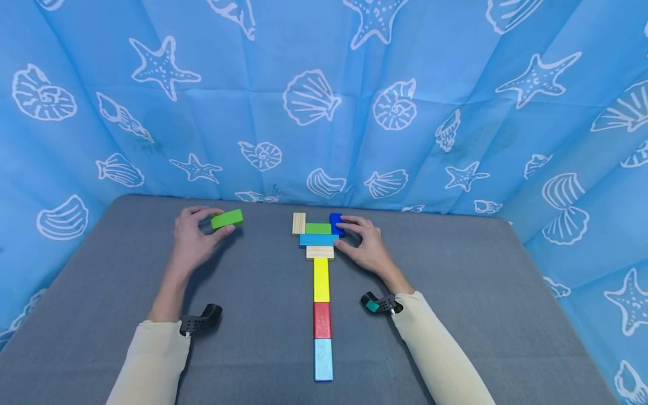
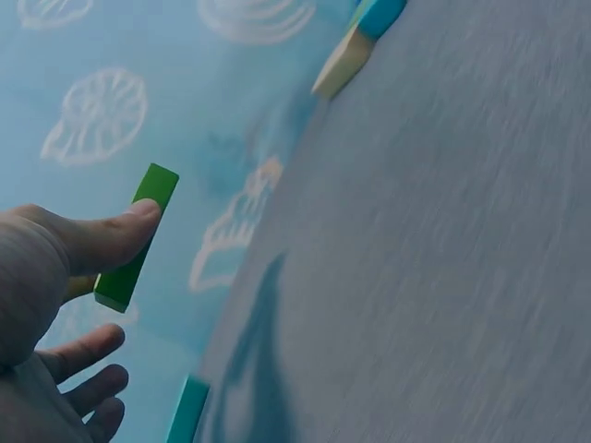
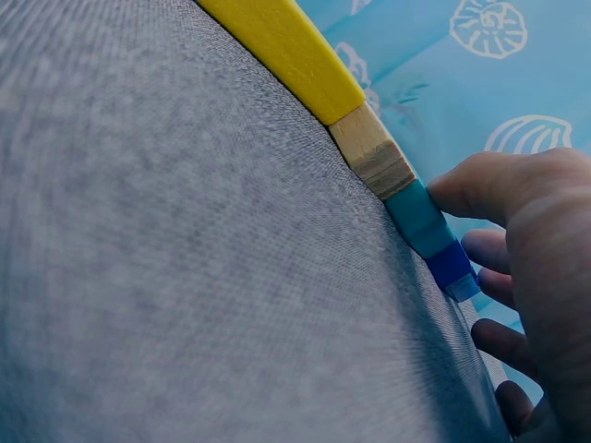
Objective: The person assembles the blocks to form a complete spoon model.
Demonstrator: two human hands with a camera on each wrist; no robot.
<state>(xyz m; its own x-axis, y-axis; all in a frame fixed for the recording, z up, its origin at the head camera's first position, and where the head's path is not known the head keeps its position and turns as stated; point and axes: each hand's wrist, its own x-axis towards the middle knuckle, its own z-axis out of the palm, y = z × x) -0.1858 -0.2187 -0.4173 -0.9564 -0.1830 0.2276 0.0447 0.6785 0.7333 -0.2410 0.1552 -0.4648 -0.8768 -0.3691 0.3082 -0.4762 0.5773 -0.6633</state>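
Note:
My left hand (image 1: 196, 236) pinches a green block (image 1: 227, 219) between thumb and fingers, raised over the left part of the table; its shadow falls on the cloth. A teal block (image 2: 189, 411) lies beyond that hand, mostly hidden in the head view. The right hand (image 1: 365, 243) is at the top right of a flat row of blocks. Its fingertips touch a dark blue block (image 1: 336, 223), and its thumb rests at the right end of a light blue block (image 1: 318, 241). A second green block (image 1: 318, 228) lies between the dark blue block and an upright plain wood block (image 1: 299, 223).
Below the light blue block, a short wood block (image 1: 319, 252), a yellow block (image 1: 321, 279), a red block (image 1: 322, 320) and a pale blue block (image 1: 323, 360) run toward the near edge. Grey cloth (image 1: 445, 270) covers the table. A blue shell-patterned curtain (image 1: 304, 152) hangs behind.

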